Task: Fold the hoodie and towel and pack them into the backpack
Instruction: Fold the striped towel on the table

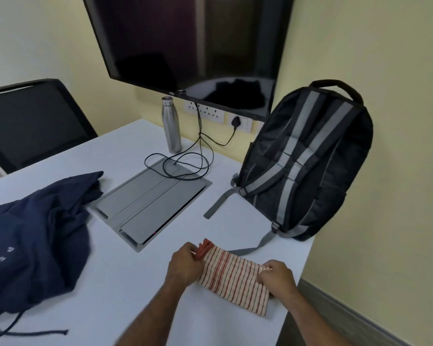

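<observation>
Towel (233, 278): cream with thin red stripes, folded to a narrow oblong, lying flat on the white table (115, 283) near its front right corner; long axis runs from the far left, where a red-edged bunch of layers stands up, to the near right, where the end lies close to the table's edge; stripes cross the short way. Left hand (184, 264): fingers curled, pinching the far-left end of the towel. Right hand (276, 278): fingers curled over the right edge of the towel, gripping a fold there. Hoodie (35, 236): navy, unfolded and rumpled, heaped on the left of the table, well apart from the towel; pale lettering shows on it and a dark drawstring (23, 330) trails toward the front edge. Backpack (303, 166): black with grey straps, standing upright at the far right of the table against the yellow wall, strap side facing the room, top handle upward; one grey strap end trails just beyond the towel. Grey floor-box lid (150, 201) set in the table centre, black cables (185, 161) coiled on it. Steel bottle (171, 123) upright behind. Dark screen (185, 38) on the wall. Black chair (33, 121) far left.
</observation>
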Demonstrator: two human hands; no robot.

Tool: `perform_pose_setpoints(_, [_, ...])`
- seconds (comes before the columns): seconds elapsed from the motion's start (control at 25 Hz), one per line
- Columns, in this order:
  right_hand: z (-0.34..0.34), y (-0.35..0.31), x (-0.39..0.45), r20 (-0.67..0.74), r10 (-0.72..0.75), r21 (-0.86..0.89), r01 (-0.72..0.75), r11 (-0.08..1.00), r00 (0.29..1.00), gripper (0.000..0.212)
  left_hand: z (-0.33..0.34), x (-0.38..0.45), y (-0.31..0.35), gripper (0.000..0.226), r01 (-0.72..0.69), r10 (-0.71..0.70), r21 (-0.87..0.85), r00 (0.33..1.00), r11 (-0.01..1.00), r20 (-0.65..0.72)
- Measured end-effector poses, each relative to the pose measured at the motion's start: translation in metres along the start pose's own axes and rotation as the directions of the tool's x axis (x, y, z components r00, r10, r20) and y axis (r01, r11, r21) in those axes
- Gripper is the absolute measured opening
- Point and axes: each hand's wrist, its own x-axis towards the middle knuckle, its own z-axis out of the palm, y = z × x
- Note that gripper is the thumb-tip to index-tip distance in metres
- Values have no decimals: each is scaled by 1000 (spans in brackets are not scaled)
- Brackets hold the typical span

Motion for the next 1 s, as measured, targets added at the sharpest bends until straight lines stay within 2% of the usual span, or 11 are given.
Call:
perform_pose_setpoints(0.2, [-37,19,46,-23,-2,-25,1,1000,1000,13,42,34,39,23,-18,17,39,1000,999,25])
perform_pose_setpoints(0.36, [-54,29,78,-56,-24,-126,17,992,998,19,71,60,55,21,-14,12,56,999,998,38])
perform_pose_setpoints(0.72, [-66,42,119,-229,-33,-210,-17,978,973,24,103,107,85,19,-37,36,43,999,998,30])
perform_pose_setpoints(0.84, [-64,44,121,-259,-18,-212,-39,976,966,29,107,114,90,28,-81,77,59,994,995,73])
perform_pose_setpoints(1.0, [-59,46,114,-325,-32,-209,-39,977,945,43,108,115,83,52,-151,123,248,984,957,128])
